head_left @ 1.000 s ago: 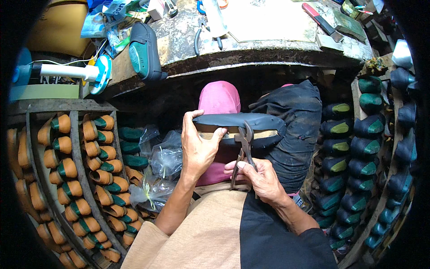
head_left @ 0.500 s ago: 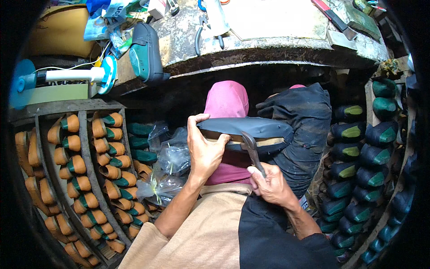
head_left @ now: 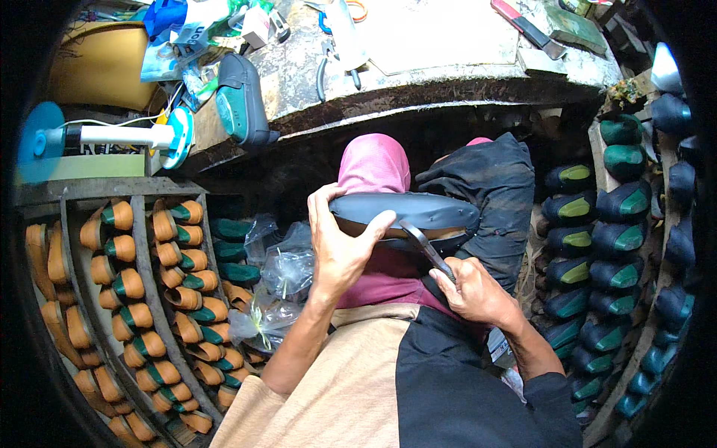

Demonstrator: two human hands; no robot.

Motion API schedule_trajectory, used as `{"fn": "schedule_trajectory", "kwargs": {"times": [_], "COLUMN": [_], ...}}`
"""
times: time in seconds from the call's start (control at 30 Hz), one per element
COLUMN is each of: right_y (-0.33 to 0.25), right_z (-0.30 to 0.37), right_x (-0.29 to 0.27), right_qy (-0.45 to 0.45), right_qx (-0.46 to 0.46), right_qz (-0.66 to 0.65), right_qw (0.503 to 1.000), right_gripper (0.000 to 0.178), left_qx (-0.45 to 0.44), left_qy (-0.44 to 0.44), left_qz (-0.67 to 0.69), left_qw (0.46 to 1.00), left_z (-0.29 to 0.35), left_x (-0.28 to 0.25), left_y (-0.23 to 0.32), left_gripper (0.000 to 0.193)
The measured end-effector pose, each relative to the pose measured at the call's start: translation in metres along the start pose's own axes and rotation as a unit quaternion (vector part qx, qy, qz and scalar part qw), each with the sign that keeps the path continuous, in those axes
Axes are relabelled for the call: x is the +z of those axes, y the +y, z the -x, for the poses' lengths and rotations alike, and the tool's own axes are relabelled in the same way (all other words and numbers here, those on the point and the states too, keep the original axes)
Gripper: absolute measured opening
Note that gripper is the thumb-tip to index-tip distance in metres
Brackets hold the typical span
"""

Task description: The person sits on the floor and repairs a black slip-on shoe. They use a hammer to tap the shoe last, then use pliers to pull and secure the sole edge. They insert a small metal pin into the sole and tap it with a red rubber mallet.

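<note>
Over my lap is a dark grey shoe (head_left: 418, 212), its side up and its pale tan underside partly showing. My left hand (head_left: 342, 243) grips the left end, fingers behind the far edge and thumb along the near side. In my right hand (head_left: 478, 290) is a dark metal tool (head_left: 420, 240) with a curved head, like shoemaker's pincers. Its handle is closed in the fingers, and its head lies against the shoe's near edge. Whether the jaws bite the material cannot be made out.
A worn workbench (head_left: 418, 84) ahead carries pliers (head_left: 324, 71), a red-handled knife (head_left: 529, 28) and another grey shoe (head_left: 243, 104). Racks of orange-brown shoes (head_left: 134, 286) stand left, dark shoes with green parts (head_left: 620, 239) right. Plastic bags (head_left: 286, 270) lie by my left arm.
The tool's head has shifted slightly left along the shoe's near edge and lies at a lower slant. My right hand has turned and moved right. My left thumb has lifted slightly.
</note>
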State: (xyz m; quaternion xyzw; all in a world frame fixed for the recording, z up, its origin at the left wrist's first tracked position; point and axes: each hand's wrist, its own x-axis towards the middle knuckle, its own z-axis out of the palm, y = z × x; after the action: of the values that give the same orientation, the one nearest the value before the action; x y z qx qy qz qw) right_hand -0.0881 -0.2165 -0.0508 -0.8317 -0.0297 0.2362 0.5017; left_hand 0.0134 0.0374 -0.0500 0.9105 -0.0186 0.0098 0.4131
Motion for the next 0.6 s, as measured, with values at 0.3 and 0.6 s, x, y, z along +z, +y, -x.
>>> {"fn": "schedule_trajectory", "kwargs": {"times": [0.3, 0.6], "right_y": [-0.005, -0.001], "right_z": [0.008, 0.035], "right_x": [0.034, 0.067], "right_qy": [0.114, 0.103], "right_qx": [-0.006, 0.028], "right_qz": [0.121, -0.033], "right_qw": [0.986, 0.994], "right_gripper": [0.032, 0.036], "left_qx": [0.003, 0.015], "left_qy": [0.084, 0.067], "left_qz": [-0.054, -0.073], "left_qw": [0.995, 0.995], "left_z": [0.003, -0.002], "left_x": [0.024, 0.026], "left_y": [-0.007, -0.016], "left_gripper": [0.095, 0.096]}}
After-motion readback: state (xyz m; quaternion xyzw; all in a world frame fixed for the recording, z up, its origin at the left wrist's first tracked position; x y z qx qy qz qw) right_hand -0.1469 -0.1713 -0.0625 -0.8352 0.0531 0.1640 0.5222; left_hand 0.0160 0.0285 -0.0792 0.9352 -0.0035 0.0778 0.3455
